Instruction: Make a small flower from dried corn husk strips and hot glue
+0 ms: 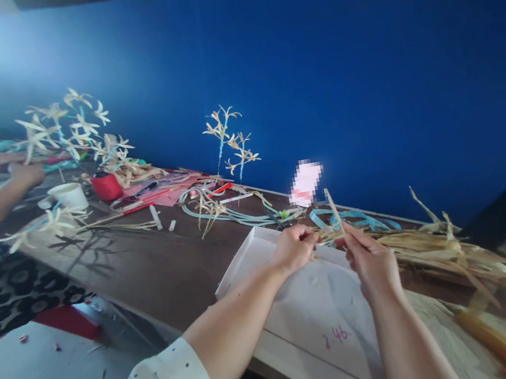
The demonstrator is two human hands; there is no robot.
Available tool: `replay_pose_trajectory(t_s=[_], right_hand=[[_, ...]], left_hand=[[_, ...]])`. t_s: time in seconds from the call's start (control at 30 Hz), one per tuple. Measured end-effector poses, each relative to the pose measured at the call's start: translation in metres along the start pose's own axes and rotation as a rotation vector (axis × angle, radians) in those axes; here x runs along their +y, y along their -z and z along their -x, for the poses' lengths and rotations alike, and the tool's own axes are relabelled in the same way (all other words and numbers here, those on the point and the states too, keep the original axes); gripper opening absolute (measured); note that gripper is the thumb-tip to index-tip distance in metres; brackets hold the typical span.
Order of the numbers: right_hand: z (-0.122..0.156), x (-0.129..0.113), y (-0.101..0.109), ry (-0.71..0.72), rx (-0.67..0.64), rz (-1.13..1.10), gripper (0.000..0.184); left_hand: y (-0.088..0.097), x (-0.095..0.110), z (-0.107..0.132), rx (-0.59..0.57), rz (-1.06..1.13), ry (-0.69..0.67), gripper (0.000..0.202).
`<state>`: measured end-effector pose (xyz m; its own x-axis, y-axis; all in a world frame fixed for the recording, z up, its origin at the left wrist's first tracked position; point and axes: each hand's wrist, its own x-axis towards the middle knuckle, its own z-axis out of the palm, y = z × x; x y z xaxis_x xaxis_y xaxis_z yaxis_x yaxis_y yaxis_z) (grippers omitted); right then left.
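Observation:
My right hand [372,260] is closed around a thin, pale, stick-like piece [334,209], which points upward past the fingers. Just to its left, my left hand [294,248] is closed, fingertips at thin tan strips [325,237] that look like dried husk. Whether those strips are in its grip or lie behind it cannot be made out. Both hands are above a shallow white cardboard box or lid [299,321] with "2.46." written in red. A loose bundle of dried husks [438,249] lies right of my right hand, beside light-blue ribbon [364,217].
Husk flowers on blue stems [228,139] stand near the blue partition [359,68]. Pale-blue tubing [238,218], a white cup [68,196] and a red object [107,186] lie leftward. Another person's hands [21,170] work at far left, by more husk flowers [72,123].

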<state>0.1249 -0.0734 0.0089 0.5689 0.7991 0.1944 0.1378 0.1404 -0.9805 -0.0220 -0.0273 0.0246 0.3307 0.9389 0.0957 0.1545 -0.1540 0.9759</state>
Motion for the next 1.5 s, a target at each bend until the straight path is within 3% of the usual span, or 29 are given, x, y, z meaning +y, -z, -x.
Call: replay_pose_trajectory(t_s=[0.07, 0.23, 0.3, 0.47, 0.63, 0.77, 0.87, 0.97, 1.03, 1.33, 1.43, 1.5], right_hand=[[-0.001, -0.002, 0.002, -0.054, -0.012, -0.143, 0.062], [0.009, -0.008, -0.005, -0.19, -0.411, -0.228, 0.057], [0.012, -0.008, -0.009, -0.215, -0.488, -0.198, 0.051], [0.01, -0.001, -0.015, -0.186, -0.376, -0.158, 0.047], [0.001, 0.008, -0.008, -0.072, -0.22, -0.024, 0.052], [-0.003, 0.005, 0.003, -0.1, -0.055, -0.136, 0.059], [0.001, -0.002, 0.002, -0.174, -0.197, -0.285, 0.059], [0.008, -0.004, -0.006, -0.252, -0.429, -0.278, 0.053], [0.011, -0.002, -0.011, -0.262, -0.477, -0.244, 0.05], [0.001, 0.008, -0.01, -0.15, -0.18, -0.09, 0.052], [-0.004, 0.005, 0.0, -0.185, -0.047, -0.201, 0.055], [-0.003, 0.001, 0.004, -0.216, -0.101, -0.326, 0.058]], left_hand=[[0.002, 0.0, -0.001, 0.021, 0.0, 0.025, 0.023], [0.004, -0.001, -0.003, 0.007, 0.019, 0.029, 0.019], [0.004, 0.001, -0.001, -0.01, 0.027, 0.003, 0.018], [0.003, 0.003, 0.002, -0.008, -0.043, -0.057, 0.018], [0.0, 0.001, 0.003, 0.034, -0.116, -0.086, 0.019], [0.001, 0.0, 0.001, 0.024, -0.077, -0.02, 0.021], [0.002, -0.001, -0.001, 0.03, -0.077, 0.021, 0.021], [0.003, -0.001, -0.002, 0.027, -0.082, -0.001, 0.018], [0.003, -0.002, -0.001, 0.029, -0.1, -0.023, 0.018], [0.0, -0.007, -0.003, 0.052, -0.211, -0.063, 0.02], [0.0, -0.006, -0.004, 0.04, -0.184, -0.025, 0.021], [0.0, -0.005, -0.004, 0.035, -0.165, 0.004, 0.022]])
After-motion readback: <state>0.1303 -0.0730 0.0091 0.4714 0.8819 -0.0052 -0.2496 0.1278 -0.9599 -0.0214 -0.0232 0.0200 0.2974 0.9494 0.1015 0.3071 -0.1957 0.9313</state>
